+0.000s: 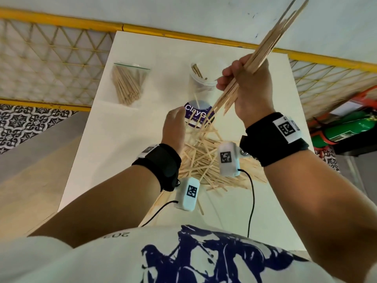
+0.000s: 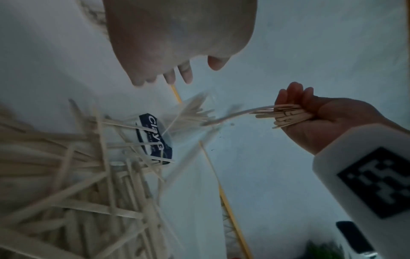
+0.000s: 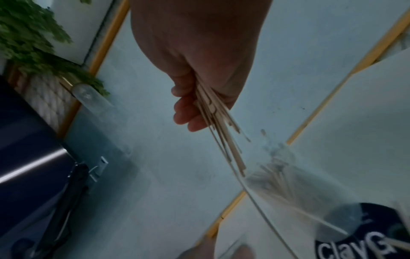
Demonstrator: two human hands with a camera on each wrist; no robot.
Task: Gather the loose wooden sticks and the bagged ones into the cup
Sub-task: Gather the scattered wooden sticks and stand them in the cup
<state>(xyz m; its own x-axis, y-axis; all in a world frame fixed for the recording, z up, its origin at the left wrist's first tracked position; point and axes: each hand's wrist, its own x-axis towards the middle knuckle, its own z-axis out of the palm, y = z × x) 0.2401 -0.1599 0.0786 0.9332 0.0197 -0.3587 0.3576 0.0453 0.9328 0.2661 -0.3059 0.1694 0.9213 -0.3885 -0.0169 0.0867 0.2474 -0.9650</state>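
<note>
A clear plastic cup point(image 1: 201, 88) with a purple label stands mid-table with a few sticks inside. My right hand point(image 1: 234, 78) is raised beside its rim and grips a bundle of wooden sticks point(image 1: 271, 39) that point up and to the right. The right wrist view shows the same bundle point(image 3: 221, 136) fanning out of my fingers point(image 3: 188, 113) above the cup point(image 3: 355, 219). My left hand point(image 1: 175, 121) hovers by the cup's left side, fingers relaxed point(image 2: 177, 75) and empty. A loose stick pile point(image 1: 204, 160) lies in front of the cup. A zip bag of sticks point(image 1: 128, 84) lies at the back left.
The white table point(image 1: 122, 139) is narrow, with a drop on both sides. A yellow lattice railing point(image 1: 51, 58) runs behind it. A green cylinder point(image 1: 342, 129) lies on the floor to the right. Black cables point(image 1: 253, 197) trail from the wrist cameras.
</note>
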